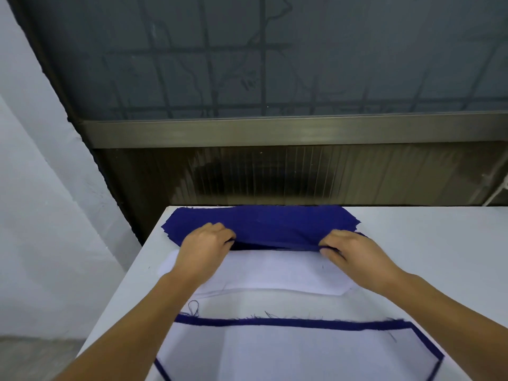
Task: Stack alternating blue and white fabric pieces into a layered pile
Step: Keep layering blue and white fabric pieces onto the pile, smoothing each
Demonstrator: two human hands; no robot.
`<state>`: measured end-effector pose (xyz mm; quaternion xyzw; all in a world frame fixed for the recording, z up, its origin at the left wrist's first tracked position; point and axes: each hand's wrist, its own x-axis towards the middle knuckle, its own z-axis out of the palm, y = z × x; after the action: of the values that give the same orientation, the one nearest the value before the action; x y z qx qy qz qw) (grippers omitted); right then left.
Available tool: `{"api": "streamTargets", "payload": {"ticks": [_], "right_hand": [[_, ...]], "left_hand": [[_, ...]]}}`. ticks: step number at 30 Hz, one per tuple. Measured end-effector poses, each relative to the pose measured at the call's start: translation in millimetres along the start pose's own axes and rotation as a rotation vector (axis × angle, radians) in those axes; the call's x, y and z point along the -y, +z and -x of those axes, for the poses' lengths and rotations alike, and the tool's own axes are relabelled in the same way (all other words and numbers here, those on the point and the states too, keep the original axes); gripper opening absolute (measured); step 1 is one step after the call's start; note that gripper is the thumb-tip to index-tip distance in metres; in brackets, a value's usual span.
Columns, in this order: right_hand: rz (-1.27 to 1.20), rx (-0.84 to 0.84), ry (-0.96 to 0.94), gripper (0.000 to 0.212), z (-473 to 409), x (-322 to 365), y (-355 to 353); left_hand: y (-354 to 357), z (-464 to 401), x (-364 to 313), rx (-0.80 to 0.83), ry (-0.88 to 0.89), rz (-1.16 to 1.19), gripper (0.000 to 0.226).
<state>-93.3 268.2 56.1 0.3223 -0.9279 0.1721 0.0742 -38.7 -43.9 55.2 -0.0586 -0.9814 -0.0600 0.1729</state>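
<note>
A pile of dark blue fabric pieces (261,224) lies at the far edge of the white table. My left hand (204,244) pinches the near edge of the top blue piece on its left, and my right hand (349,253) pinches the same edge on its right, lifting it slightly. Just in front lies a pile of white fabric pieces (275,273). Nearest to me is the layered pile (302,353), white on top with a blue piece's rim (297,323) showing around it.
The white table (428,259) stretches off to the right. Its left edge (132,281) drops to the floor beside a pale wall. A dark window and metal sill (275,133) stand right behind the table's far edge.
</note>
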Motion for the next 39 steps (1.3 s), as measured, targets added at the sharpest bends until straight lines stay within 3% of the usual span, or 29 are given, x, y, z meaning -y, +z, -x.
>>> {"api": "streamTargets", "payload": {"ticks": [4, 7, 10, 13, 15, 18, 20, 22, 26, 28, 34, 39], "right_hand": [[-0.054, 0.063, 0.023, 0.009, 51, 10, -16], [-0.235, 0.235, 0.12, 0.01, 85, 14, -24], [-0.384, 0.365, 0.224, 0.014, 108, 12, -28], [-0.401, 0.39, 0.29, 0.019, 115, 9, -29], [-0.404, 0.324, 0.319, 0.021, 114, 9, -29], [-0.378, 0.053, 0.294, 0.021, 113, 14, -29], [-0.257, -0.146, 0.186, 0.02, 119, 16, -28], [-0.123, -0.24, 0.049, 0.018, 133, 18, -22], [0.048, -0.198, -0.129, 0.02, 165, 19, 2], [0.083, -0.16, -0.137, 0.033, 174, 20, 14], [0.14, -0.161, -0.134, 0.03, 176, 24, 17], [0.131, -0.155, -0.045, 0.051, 180, 26, 17]], "left_hand": [[-25, 48, -2, 0.109, 0.14, 0.032, 0.025], [-35, 84, -2, 0.254, 0.176, 0.078, 0.023], [-37, 108, 4, 0.373, 0.127, 0.138, 0.016], [-36, 119, 11, 0.462, 0.046, 0.162, 0.017], [-39, 120, 11, 0.424, -0.014, 0.205, 0.018], [-45, 117, 7, 0.167, -0.062, 0.216, 0.021], [-47, 121, 3, 0.002, -0.048, 0.202, 0.019], [-44, 132, 2, -0.054, -0.01, 0.217, 0.022], [-23, 167, -1, -0.008, 0.061, 0.221, 0.029], [-12, 180, -3, 0.006, 0.076, 0.218, 0.031], [-4, 187, -7, -0.045, 0.075, 0.218, 0.027], [3, 190, -9, -0.088, 0.116, 0.203, 0.027]]}}
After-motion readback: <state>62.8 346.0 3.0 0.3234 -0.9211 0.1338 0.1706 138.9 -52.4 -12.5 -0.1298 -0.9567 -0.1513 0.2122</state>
